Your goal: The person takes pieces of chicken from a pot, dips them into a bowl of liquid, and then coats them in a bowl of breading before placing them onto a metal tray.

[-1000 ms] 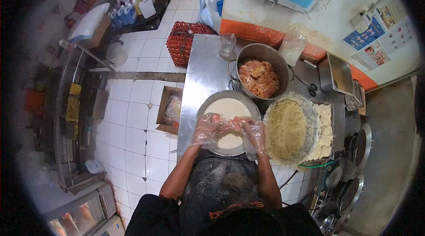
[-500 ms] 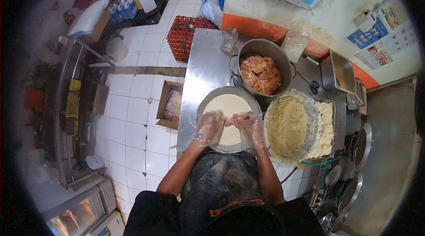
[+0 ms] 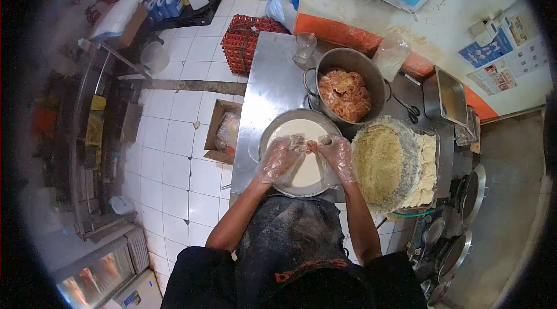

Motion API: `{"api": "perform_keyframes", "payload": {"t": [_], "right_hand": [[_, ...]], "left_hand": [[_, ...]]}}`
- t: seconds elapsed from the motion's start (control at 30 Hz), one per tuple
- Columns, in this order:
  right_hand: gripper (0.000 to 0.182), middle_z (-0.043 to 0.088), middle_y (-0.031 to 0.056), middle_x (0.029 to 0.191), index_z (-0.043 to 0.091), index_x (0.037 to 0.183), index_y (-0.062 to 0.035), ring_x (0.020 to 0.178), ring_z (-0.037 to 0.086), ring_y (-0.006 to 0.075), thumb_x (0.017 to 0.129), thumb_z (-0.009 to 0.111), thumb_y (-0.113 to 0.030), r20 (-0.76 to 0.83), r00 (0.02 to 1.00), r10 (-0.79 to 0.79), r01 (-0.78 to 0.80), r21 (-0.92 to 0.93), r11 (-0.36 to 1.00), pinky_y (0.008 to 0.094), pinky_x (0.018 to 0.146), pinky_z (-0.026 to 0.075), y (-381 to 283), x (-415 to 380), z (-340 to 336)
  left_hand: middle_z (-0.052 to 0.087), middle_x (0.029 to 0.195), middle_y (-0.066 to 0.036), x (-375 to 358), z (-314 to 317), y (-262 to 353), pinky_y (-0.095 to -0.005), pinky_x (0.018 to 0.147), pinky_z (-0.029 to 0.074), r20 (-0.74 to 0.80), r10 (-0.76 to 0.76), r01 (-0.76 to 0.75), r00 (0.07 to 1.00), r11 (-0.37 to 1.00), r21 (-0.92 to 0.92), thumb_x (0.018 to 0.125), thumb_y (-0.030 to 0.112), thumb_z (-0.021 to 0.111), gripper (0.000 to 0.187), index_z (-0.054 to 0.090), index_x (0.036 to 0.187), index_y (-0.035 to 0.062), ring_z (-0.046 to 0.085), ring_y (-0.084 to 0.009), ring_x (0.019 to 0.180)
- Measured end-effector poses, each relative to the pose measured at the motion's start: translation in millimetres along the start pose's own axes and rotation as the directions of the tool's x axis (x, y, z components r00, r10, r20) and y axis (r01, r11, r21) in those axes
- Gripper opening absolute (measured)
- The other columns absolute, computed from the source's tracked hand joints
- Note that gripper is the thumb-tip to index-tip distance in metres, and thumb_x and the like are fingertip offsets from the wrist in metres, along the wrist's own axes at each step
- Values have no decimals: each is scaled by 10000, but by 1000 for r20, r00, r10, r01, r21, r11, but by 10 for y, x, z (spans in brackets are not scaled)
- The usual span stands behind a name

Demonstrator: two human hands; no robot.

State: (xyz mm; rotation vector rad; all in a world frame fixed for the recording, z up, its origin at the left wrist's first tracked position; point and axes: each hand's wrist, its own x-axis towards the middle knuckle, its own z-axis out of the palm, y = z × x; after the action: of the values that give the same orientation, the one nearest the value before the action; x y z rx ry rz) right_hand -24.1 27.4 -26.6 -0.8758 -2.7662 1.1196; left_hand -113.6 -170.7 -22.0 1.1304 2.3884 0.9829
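Note:
Both hands wear clear plastic gloves over a metal bowl (image 3: 268, 178) of creamy white liquid (image 3: 307, 174). A small piece of raw meat (image 3: 312, 147) is pinched between them. My left hand (image 3: 281, 158) grips its left end, and my right hand (image 3: 337, 157) has closed fingers on the right end. Behind the bowl on the right stands a deep pot (image 3: 380, 71) full of seasoned raw meat (image 3: 344, 94). Right of my right hand is a wide bowl of pale yellowish flour (image 3: 378, 161), beside a tray of coated pieces (image 3: 426, 167).
Scissors (image 3: 413, 113) lie right of the pot, near a rectangular steel container (image 3: 449, 97). A glass jar (image 3: 304, 48) stands at the table's back. Red egg trays (image 3: 241, 48) and an open cardboard box (image 3: 217, 149) are left of the table. Pans (image 3: 474, 193) sit at right.
Both hands have moved slightly up over the bowl and the meat between them looks less stretched. The camera view has shifted a little.

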Motion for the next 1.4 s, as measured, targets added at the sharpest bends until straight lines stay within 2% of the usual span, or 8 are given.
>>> {"api": "perform_keyframes", "payload": {"t": [0.1,0.37,0.57,0.67,1.0,1.1,1.2,1.4], "right_hand": [[364,737,138,793,734,875,23,713,679,191,774,882,-294,-30,998,-50,54,125,991,354,688,541,150,15,19],[230,751,138,844,737,924,28,777,704,195,798,792,-157,-208,976,-57,158,512,844,355,732,553,827,46,426],[221,753,183,878,752,969,18,814,727,264,847,773,-164,-246,861,-446,433,-108,895,392,744,553,912,-73,412],[286,745,217,864,757,984,17,810,737,294,852,794,-234,-148,987,-55,136,620,772,411,727,558,833,-85,566],[286,731,255,841,741,906,26,802,723,426,812,779,-241,-72,996,-47,49,21,999,489,731,565,161,109,190],[261,710,229,805,713,884,43,796,690,444,809,757,-203,-81,982,-169,158,-132,979,504,738,549,173,231,195],[248,652,209,812,675,921,26,829,645,439,804,747,-181,-130,891,-434,398,-236,887,500,767,521,793,403,391],[231,581,173,926,602,1044,-40,894,605,378,861,672,-162,130,799,-587,568,-484,666,477,798,486,889,520,431]], "left_hand": [[694,1160,-198,-2,-238,480,-491,970,489,-92,-207,109,974,787,-607,918,203,669,335,693,1201,27,638,-386,1083],[712,985,-225,310,190,253,-500,860,509,-157,23,-100,987,858,-504,877,243,729,315,722,1108,29,655,-430,950],[725,1007,-220,443,516,-100,-481,844,524,-37,-60,15,998,687,-727,875,214,724,321,725,1139,31,677,-405,918],[737,1018,-211,473,580,-200,-451,848,541,-30,-35,-2,999,615,-788,887,200,717,317,729,1151,23,696,-358,900],[766,910,-142,507,138,16,-382,761,568,-160,114,-151,981,960,-237,905,184,766,295,746,1122,-15,698,-177,837],[773,1033,-145,382,7,147,-378,855,575,106,-270,231,957,489,-841,868,140,778,332,745,1171,11,713,-188,925],[751,1186,-130,289,-257,196,-354,954,563,-138,72,-109,988,955,-277,867,115,771,412,708,1263,22,698,-179,1051],[696,1308,-143,176,6,-271,-331,994,559,-75,-174,65,982,681,-730,895,63,762,528,586,1371,-81,661,-195,1162]]}}
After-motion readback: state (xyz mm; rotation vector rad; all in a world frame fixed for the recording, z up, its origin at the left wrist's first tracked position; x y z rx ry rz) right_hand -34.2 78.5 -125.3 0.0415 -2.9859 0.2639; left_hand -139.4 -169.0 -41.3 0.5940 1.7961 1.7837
